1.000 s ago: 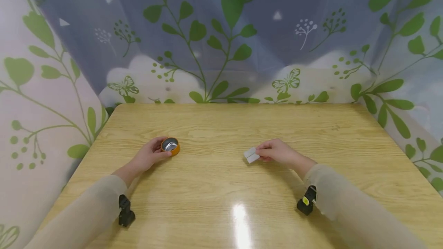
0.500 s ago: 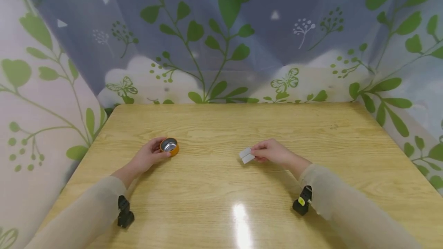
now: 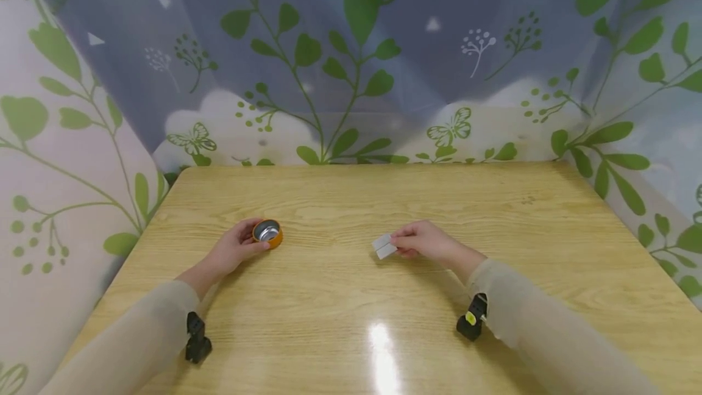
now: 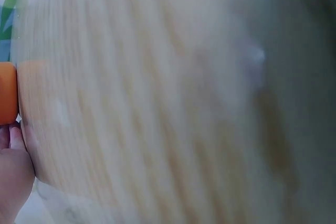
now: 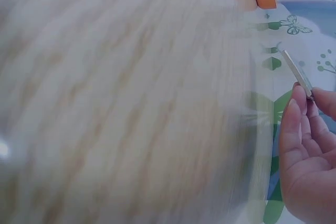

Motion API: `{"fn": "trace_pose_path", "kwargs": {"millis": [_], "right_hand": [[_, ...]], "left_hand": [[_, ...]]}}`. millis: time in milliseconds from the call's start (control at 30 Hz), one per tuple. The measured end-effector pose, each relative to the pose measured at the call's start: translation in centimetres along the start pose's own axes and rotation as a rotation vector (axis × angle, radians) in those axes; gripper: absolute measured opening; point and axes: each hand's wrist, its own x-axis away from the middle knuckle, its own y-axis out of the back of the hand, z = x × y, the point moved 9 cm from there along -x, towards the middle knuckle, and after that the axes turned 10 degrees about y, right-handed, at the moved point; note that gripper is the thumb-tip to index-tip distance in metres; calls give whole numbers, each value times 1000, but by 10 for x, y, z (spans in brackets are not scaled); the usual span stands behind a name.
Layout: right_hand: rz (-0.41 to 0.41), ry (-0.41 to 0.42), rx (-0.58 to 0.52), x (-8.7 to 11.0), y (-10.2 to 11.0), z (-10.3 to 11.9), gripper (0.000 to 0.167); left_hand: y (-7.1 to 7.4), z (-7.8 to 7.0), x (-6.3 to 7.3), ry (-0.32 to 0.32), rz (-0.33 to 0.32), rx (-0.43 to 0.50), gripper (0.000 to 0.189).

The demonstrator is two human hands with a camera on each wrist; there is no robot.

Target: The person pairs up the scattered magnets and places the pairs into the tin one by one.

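Note:
On the left half of the table, my left hand (image 3: 233, 250) grips a small round orange bowl (image 3: 267, 234) with a shiny metal inside, thumb on the near side and fingers behind. The bowl's orange wall (image 4: 7, 94) shows at the left edge of the left wrist view, the hand (image 4: 14, 182) just below it. My right hand (image 3: 426, 242) pinches a flat, light grey square piece (image 3: 384, 246) with a line across its middle. Edge-on in the right wrist view, that piece (image 5: 297, 73) looks thin, held above the tabletop between thumb and fingers.
Both hands are over a light wood-grain table (image 3: 329, 297) with a bright light reflection near the front. A patterned curtain (image 3: 406, 90) with leaves and butterflies stands behind and at both sides. Black wrist cameras (image 3: 197, 340) hang under the sleeves.
My right hand has moved left with the grey piece, toward the bowl. The left hand stays around the bowl; the whole view has shifted slightly.

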Motion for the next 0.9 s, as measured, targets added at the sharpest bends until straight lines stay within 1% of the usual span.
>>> {"fn": "trace_pose_path", "kwargs": {"millis": [200,367,600,733,900], "right_hand": [[2,5,-7,-4,-6,5,29],[3,14,-8,-4,-9,7,30],[18,15,-28,-8,-18,14,29],[27,19,-31,-11,-22,14,29],[31,25,-38,-14,-26,15,28]], "left_hand": [[1,1,1,6,-5,-11,70],[0,-1,-1,8,1,-5,71],[0,0,0,1,2,1,70],[0,1,0,0,0,7,70],[1,0,0,-2,-6,-9,70]]}}
